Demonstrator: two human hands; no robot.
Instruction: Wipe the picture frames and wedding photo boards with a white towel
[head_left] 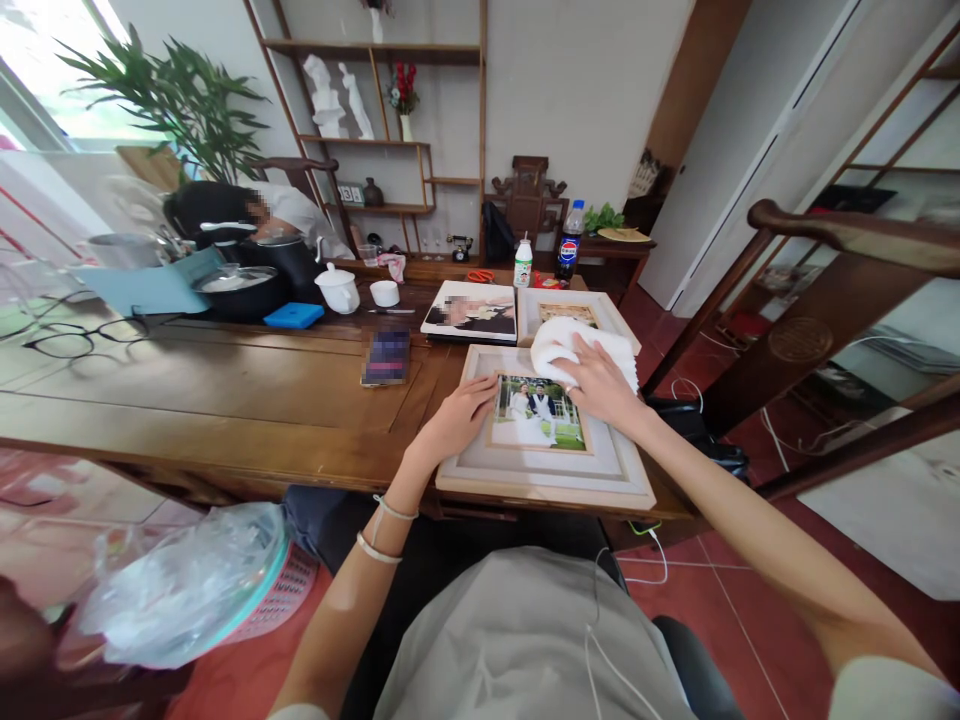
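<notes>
A framed photo (pixel 551 478) with a pale wood edge and a wide white mat lies flat at the table's front edge. My left hand (pixel 466 412) rests on its left side, fingers stretched toward the picture. My right hand (pixel 596 380) grips a white cloth (pixel 559 340) and presses it near the upper right of the frame. The cloth bunches over that corner and hides part of a second picture frame (pixel 611 312) behind. Just beyond, a photo album (pixel 471 308) with a printed cover touches the second frame's left side.
A phone (pixel 386 357), a blue box (pixel 294 316), a white teapot (pixel 339 288) and a white cup (pixel 385 293) stand left on the wooden table (pixel 225 400). Behind are a cola bottle (pixel 570 242) and a milk bottle (pixel 523 264). A person (pixel 281 215) leans down at the far left.
</notes>
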